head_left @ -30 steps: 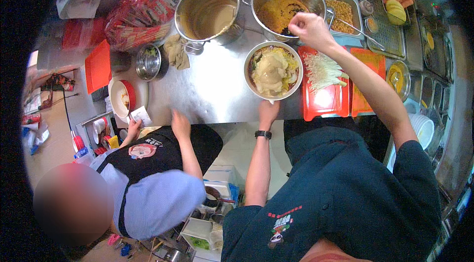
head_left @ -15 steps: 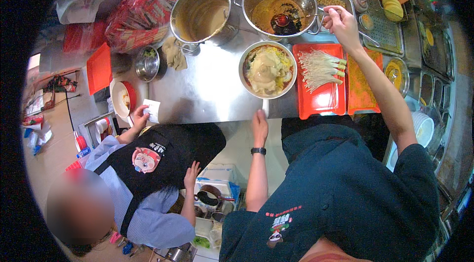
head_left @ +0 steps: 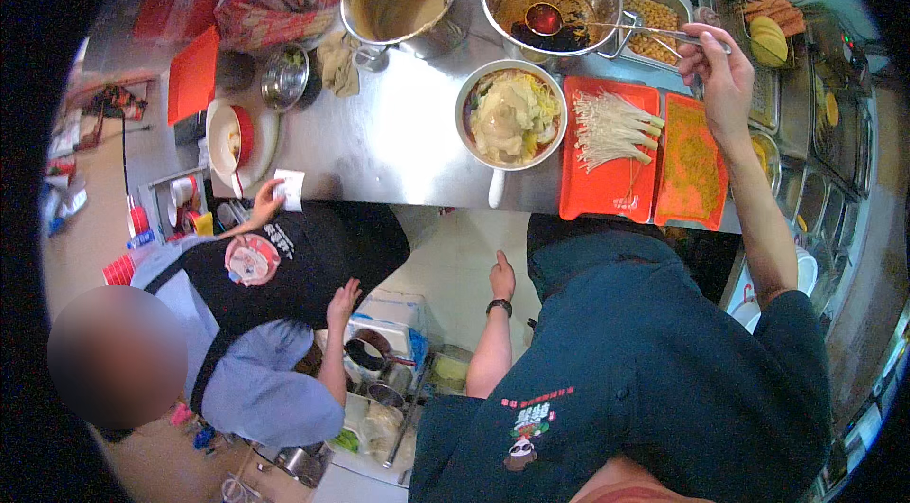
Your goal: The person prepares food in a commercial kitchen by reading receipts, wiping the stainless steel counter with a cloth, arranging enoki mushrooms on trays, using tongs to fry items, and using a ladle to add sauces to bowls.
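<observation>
My right hand (head_left: 718,76) grips the handle end of a ladle (head_left: 664,32). The ladle's bowl, filled with dark red liquid, is over the metal pot (head_left: 614,5) of oily brown-red sauce with dark bits. In front of that pot sits a white long-handled pan (head_left: 496,188), heaped with shredded yellow and green food and a thick beige sauce. My left hand (head_left: 502,277) hangs below the counter edge, apart from the pan's handle. It holds nothing, its fingers loosely extended.
A second pot (head_left: 365,10) of beige sauce stands left. Red trays hold enoki mushrooms (head_left: 611,133) and orange crumbs (head_left: 697,157). Metal containers line the back. At left, a co-worker's hand (head_left: 268,203) holds a paper slip (head_left: 290,188) near a red-and-white pan (head_left: 227,138).
The ladle has risen from the sauce, full of liquid, and my right hand has shifted right. My left hand has drawn back from the pan's handle. The camera view has shifted somewhat.
</observation>
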Action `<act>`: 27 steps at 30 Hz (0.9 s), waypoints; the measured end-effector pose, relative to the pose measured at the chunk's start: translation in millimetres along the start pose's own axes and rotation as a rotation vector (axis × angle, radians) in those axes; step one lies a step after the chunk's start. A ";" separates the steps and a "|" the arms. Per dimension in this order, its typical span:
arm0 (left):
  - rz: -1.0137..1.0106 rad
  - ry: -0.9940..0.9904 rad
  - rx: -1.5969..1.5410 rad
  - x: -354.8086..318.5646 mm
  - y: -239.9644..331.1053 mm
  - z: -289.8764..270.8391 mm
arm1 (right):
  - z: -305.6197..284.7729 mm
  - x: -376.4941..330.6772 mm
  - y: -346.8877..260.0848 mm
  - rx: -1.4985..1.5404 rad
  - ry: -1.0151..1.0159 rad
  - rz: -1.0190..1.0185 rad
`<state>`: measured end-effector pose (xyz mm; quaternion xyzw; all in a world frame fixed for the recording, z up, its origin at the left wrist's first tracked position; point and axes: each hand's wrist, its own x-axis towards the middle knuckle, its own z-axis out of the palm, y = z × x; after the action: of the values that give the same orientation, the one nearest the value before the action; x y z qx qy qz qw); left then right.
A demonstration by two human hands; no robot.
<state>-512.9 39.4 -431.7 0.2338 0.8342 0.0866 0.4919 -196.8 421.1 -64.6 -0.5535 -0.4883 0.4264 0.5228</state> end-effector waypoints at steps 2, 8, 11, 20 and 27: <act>-0.059 -0.044 0.004 -2.5 -18.3 11.3 | -2.1 -11.4 -14.3 0.013 -0.012 0.055; -0.097 -0.022 -0.087 -30.5 20.2 15.4 | 3.3 -49.6 -0.8 -0.009 -0.203 0.105; -0.048 0.030 -0.174 -40.6 41.5 14.6 | 13.5 -67.4 30.8 -0.053 -0.336 0.096; 0.039 0.140 -0.252 -53.9 46.8 25.4 | 16.9 -85.3 72.9 -0.047 -0.364 -0.032; -0.079 0.038 -0.180 -55.9 25.0 38.3 | 5.0 -81.7 50.6 0.428 -0.111 0.367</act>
<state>-449.6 31.4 -397.9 0.1541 0.8407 0.1460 0.4982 -210.0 342.5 -118.5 -0.4853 -0.3069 0.6370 0.5143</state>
